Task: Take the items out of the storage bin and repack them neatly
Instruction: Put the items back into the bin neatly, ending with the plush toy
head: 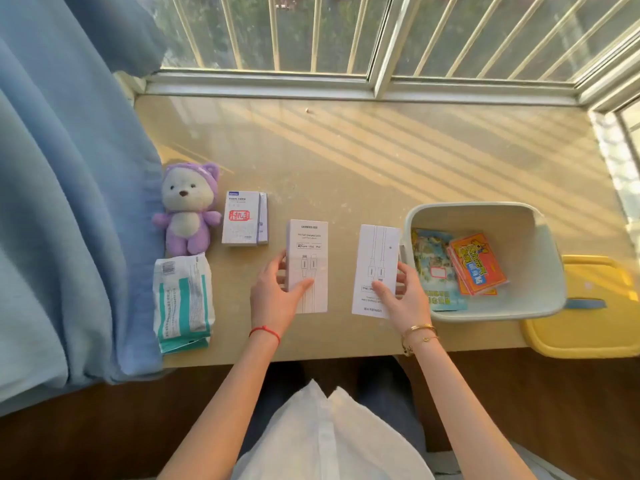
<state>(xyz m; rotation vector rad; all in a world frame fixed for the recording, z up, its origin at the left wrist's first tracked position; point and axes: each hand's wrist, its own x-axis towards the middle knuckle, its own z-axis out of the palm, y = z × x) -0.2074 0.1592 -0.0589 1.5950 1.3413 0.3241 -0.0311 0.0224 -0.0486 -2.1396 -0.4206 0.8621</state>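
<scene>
Holding: left hand clamped on one white cable box, thumb across its face
Gripping: right hand pinching second cable box, just beside storage bin
Already out: plush bear, small white carton, teal-and-white pouch, lined along table's left
Left inside: blue packet, orange packets; unpacking about two-thirds through by the look, repacking not begun
Edges: both boxes near table front edge; yellow lid hanging past it at the right
Room: wide bare stretch toward window

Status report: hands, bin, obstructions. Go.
Left hand and right hand each hold a white cable box. Storage bin still holds packets. Nothing blocking.
</scene>
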